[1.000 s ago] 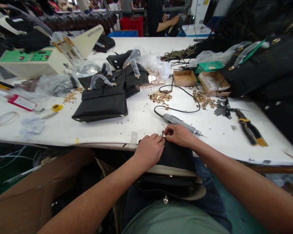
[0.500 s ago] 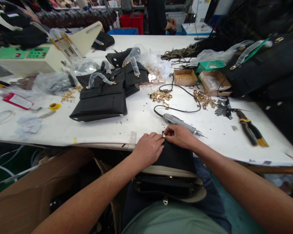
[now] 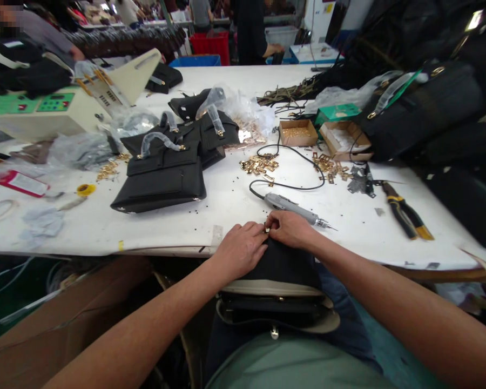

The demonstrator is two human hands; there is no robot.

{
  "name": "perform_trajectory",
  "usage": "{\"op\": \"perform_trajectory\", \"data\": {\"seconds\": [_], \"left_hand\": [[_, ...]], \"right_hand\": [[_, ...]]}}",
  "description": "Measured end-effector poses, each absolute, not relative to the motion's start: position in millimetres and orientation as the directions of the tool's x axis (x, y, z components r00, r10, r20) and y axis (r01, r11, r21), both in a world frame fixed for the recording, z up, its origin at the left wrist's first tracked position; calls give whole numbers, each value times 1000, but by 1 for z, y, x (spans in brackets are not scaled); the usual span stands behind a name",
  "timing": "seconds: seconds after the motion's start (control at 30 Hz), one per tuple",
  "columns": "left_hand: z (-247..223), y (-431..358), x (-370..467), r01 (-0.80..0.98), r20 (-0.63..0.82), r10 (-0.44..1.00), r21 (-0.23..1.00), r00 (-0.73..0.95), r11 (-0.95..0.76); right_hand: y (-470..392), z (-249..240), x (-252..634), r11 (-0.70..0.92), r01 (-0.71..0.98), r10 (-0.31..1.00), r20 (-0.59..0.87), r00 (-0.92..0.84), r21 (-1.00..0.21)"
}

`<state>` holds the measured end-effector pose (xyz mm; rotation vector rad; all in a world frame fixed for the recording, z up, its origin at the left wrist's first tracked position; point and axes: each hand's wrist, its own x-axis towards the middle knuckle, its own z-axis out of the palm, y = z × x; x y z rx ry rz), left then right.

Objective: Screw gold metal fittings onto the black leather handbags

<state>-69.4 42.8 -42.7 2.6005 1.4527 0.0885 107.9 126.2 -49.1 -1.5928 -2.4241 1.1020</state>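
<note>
Black bag (image 3: 294,267) spans the worker's lap (image 3: 340,305), far end at the table (image 3: 364,232); probably soft, light: hold by its edges. Left hand (image 3: 243,247) lies extended over it; right hand (image 3: 289,229) pinches a fitting (image 3: 267,229). Beyond: screwdriver (image 3: 294,208).

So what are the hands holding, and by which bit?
The right hand seems to pinch a small shiny piece on the nearest black bag; which part is hidden. The left hand lies on the bag; whether it grips can't be told.
</note>
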Motion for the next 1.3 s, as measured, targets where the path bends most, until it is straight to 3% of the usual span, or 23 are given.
{"op": "perform_trajectory", "data": {"seconds": [0.17, 0.43, 0.67, 0.97, 1.3], "left_hand": [[-45, 33, -64, 856, 4, 865, 137, 502, -498], [-45, 30, -62, 886, 10, 903, 186, 430, -424], [-61, 29, -59, 884, 150, 926, 278, 347, -376], [-83, 35, -68, 840, 355, 869, 296, 345, -454], [-78, 33, -63, 819, 382, 862, 336, 333, -465]], "right_hand": [[123, -56, 112, 214, 754, 827, -296, -478, -621], [116, -56, 106, 251, 729, 861, -198, -469, -637], [127, -42, 130, 359, 581, 856, 10, -517, -730], [243, -50, 244, 111, 885, 993, 20, -114, -453], [283, -77, 275, 184, 960, 976, -79, -205, -213]]}}
